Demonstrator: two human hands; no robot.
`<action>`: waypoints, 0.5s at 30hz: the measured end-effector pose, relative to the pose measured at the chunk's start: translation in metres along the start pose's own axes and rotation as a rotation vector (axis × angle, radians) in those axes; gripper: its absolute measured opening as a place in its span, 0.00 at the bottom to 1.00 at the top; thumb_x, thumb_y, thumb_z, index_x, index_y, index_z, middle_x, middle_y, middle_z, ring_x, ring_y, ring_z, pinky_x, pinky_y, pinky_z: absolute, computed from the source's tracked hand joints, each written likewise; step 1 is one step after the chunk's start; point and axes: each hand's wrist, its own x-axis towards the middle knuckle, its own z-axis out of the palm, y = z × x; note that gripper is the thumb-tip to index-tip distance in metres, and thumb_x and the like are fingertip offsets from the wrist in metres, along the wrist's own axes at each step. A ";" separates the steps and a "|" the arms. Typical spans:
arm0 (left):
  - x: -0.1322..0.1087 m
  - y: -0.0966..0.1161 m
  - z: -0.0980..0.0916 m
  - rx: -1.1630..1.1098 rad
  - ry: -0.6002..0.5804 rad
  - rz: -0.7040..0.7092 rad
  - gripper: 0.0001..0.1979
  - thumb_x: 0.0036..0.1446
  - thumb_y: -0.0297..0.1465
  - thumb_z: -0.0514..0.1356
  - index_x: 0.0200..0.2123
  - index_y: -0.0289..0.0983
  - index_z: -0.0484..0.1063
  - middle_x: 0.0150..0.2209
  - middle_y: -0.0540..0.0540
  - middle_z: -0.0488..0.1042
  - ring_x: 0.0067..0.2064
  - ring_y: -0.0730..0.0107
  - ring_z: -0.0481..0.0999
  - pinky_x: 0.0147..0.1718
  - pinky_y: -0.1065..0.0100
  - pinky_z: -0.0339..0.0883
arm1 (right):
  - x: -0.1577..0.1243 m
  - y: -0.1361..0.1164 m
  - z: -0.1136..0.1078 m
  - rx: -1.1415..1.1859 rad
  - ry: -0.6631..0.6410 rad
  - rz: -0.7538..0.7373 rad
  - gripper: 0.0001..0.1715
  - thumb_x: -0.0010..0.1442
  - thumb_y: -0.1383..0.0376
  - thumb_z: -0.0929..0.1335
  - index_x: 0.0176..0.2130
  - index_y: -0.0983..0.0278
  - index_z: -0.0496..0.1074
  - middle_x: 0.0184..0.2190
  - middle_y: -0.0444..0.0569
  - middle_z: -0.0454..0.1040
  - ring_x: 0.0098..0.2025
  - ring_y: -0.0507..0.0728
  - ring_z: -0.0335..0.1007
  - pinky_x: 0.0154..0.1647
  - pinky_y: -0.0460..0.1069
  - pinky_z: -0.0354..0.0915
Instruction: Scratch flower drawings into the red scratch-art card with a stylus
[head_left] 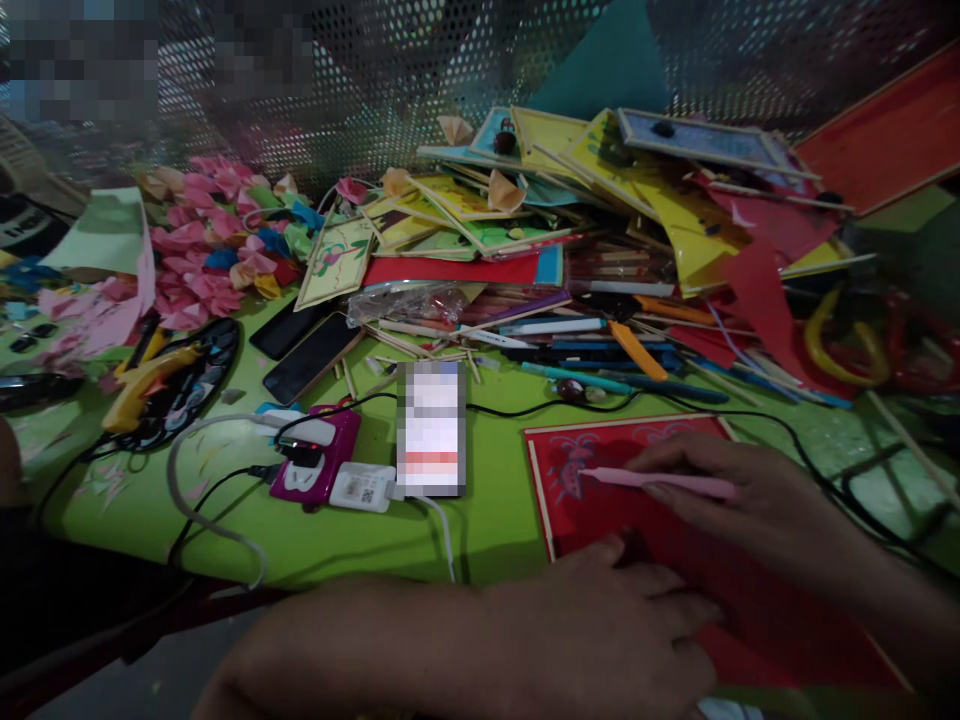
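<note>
A red sheet [772, 615] framed with thin pale sticks lies at the front right of the green table. My right hand [735, 480] pinches a pink pen [619, 478], its tip on or just above a light-blue outlined insect-like figure [571, 480] near the sheet's upper left. More faint outlines show along the top, partly behind the right hand. Across the lower part of the sheet rests my left hand [615, 620], fingers stretched out and holding nothing. My left forearm crosses the table's front edge.
Left of the sheet are a lit phone [431, 430], a magenta power socket [313, 455] with cables and two dark phones. Behind lie pens, sticks, framed pictures [660, 190], yellow-handled scissors [847, 345] and pink paper flowers [199, 240]. A yellow glue gun [150, 385] is at left.
</note>
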 end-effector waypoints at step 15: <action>0.001 0.001 -0.001 0.004 0.012 0.007 0.19 0.73 0.40 0.50 0.45 0.38 0.79 0.61 0.42 0.75 0.57 0.59 0.76 0.50 0.56 0.67 | 0.000 -0.001 0.000 -0.012 -0.012 -0.005 0.16 0.63 0.50 0.71 0.41 0.57 0.83 0.39 0.51 0.86 0.41 0.65 0.81 0.44 0.56 0.75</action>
